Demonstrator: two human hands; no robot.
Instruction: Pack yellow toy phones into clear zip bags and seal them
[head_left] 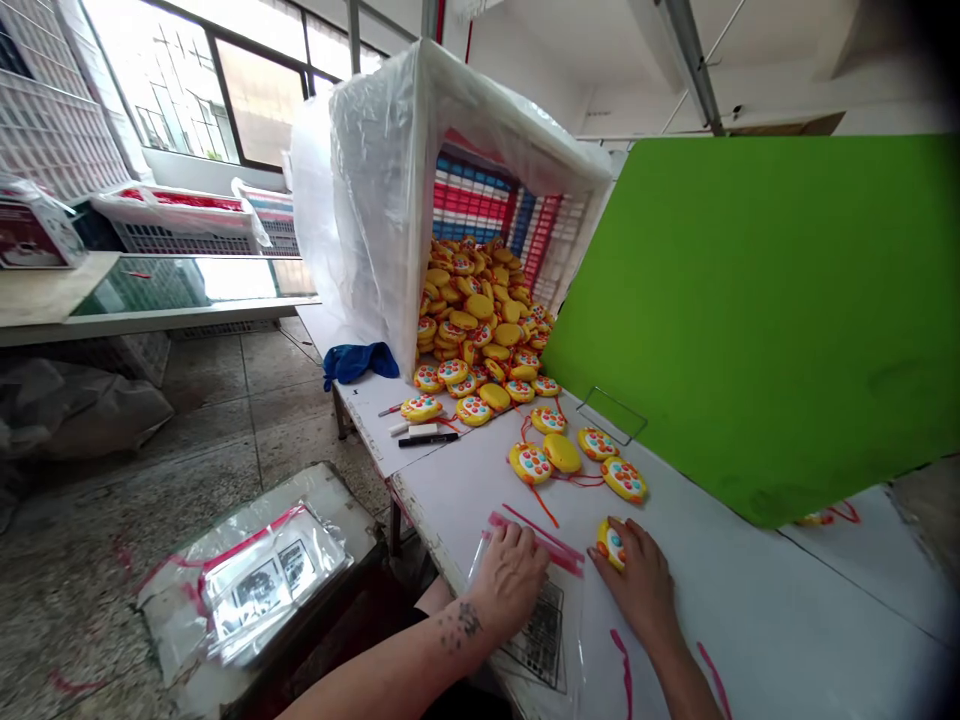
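Left forearm [397, 668] slanting, fingers [517, 542] curl over a bag [546, 635], pinch unclear; right fingers [641, 548] clasp a toy [611, 548].

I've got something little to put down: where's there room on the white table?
There's bare white table right of the right grip, below the green panel; mind the pink strip near the bottom. A smaller gap lies between the black marker and the plastic bag. It's crowded where yellow toys pile in the crate and spread out before it.
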